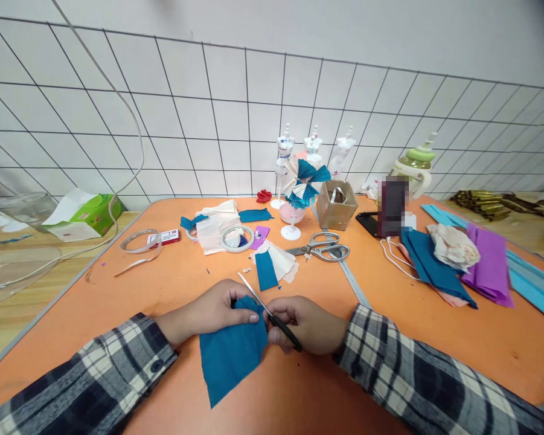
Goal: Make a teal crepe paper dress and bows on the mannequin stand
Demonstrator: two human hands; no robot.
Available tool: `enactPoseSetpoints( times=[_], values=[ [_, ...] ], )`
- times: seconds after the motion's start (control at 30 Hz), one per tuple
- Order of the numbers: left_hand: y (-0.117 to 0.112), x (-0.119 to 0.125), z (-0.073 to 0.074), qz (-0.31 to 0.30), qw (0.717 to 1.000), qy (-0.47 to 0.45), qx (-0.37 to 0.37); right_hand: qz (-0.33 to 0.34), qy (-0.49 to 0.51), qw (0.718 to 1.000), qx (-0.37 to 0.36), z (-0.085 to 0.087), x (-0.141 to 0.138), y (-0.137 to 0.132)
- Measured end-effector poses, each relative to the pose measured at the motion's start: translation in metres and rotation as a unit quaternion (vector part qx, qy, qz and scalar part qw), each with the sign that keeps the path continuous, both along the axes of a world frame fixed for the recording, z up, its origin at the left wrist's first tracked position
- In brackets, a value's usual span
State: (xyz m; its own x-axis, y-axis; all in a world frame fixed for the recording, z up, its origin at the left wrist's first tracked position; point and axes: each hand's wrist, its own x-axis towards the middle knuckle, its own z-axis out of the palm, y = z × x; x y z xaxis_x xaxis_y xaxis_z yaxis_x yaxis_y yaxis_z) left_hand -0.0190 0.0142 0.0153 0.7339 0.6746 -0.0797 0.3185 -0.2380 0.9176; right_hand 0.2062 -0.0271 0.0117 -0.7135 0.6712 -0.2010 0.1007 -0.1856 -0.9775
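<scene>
- The left hand (221, 308), at 7 o'clock, grips a teal-blue, crinkled paper sheet (233, 356) by its upper edge; pinching close to the blade should keep it taut.
- The right hand (314, 326), towards 5 o'clock, grips a slim black-handled steel cutting tool (286, 332), tip towards 11 o'clock; best kept clear of the left thumb.
</scene>
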Motion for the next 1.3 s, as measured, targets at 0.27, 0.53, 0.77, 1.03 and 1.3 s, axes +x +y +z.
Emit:
enactPoseSetpoints(
  times=[0.27, 0.53, 0.77, 1.03, 1.3],
  values=[
    [0.001, -0.001, -0.003, 0.064, 0.998, -0.021, -0.005, -0.238, 0.022, 0.96, 0.143, 0.001, 0.007, 0.009],
    [0.0, 0.001, -0.002, 0.112, 0.992, -0.06, 0.009, -0.175, 0.0, 0.981, 0.086, -0.006, 0.002, 0.012],
    [-0.001, 0.001, -0.005, 0.107, 0.985, -0.114, -0.076, -0.342, 0.035, 0.935, 0.088, -0.001, 0.015, 0.032],
    [-0.004, 0.002, 0.001, 0.137, 0.968, -0.173, -0.119, -0.349, 0.063, 0.928, 0.117, 0.002, 0.013, 0.024],
    [-0.005, 0.001, 0.0, 0.135, 0.977, -0.141, -0.084, -0.177, 0.034, 0.983, 0.042, 0.005, 0.006, 0.012]
  ],
)
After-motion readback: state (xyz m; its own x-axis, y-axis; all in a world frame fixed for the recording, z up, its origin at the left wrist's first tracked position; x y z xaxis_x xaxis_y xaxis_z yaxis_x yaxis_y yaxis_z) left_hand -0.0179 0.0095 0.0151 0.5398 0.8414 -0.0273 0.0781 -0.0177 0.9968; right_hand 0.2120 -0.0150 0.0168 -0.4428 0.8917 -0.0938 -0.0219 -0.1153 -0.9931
